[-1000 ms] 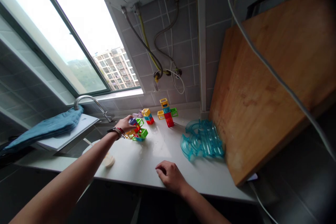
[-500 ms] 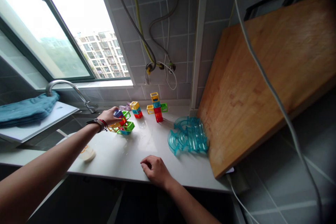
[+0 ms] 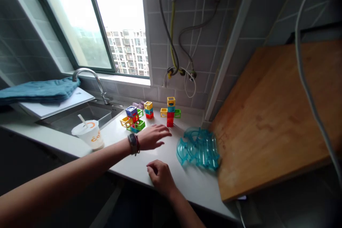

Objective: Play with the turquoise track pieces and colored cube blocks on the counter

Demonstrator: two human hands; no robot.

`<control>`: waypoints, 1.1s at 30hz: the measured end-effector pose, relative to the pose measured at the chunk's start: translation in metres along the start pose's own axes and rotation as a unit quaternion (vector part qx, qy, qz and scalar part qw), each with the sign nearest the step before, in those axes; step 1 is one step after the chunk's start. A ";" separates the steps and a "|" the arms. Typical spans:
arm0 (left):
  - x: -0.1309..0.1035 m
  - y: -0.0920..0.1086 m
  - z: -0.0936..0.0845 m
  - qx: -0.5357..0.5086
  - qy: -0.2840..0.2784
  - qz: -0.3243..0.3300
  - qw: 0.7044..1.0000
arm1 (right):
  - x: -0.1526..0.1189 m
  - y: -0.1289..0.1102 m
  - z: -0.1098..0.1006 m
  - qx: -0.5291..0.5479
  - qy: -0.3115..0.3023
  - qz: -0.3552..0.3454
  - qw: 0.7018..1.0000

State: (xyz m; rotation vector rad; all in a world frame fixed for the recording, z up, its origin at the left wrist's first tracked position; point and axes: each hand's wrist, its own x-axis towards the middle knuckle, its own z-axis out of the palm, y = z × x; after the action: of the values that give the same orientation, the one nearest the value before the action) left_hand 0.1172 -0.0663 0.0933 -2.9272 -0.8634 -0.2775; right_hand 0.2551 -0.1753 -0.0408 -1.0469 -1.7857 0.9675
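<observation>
My left hand hangs over the counter with its fingers stretched out and holds nothing; a watch and a red band circle its wrist. Just in front of it is a cross-shaped stack of see-through cube blocks, yellow on top, blue and red below, with yellow and green arms. To its left are a small yellow, blue and red tower and a wider mixed-colour cluster topped by a purple cube. My right hand rests near the counter's front edge, fingers curled; what they hold, if anything, is hidden.
Teal see-through curved track pieces lie at right, against a leaning wooden board. A lidded cup with a straw stands left, near the sink and faucet. A blue cloth lies on a white board.
My left hand has let go of the mixed-colour cluster and moved right, toward the cross-shaped stack. The view has swung left, bringing the whole cup into sight. My right hand stays curled in place.
</observation>
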 end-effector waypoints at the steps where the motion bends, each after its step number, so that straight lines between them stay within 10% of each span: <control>1: 0.003 0.009 0.014 -0.001 -0.014 0.021 1.000 | 0.000 0.000 0.000 -0.007 -0.002 0.001 1.000; 8: 0.016 0.025 0.068 -0.004 0.027 0.053 0.998 | 0.000 0.004 0.001 0.002 -0.017 0.006 1.000; 33: 0.034 0.012 0.119 -0.095 0.163 0.148 0.971 | -0.002 0.005 0.001 0.017 -0.016 0.061 0.998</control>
State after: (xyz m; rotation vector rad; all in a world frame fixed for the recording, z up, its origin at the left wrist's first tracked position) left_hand 0.1701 -0.0435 -0.0167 -2.9948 -0.3672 -0.8281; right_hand 0.2560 -0.1754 -0.0460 -1.1355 -1.7405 1.0913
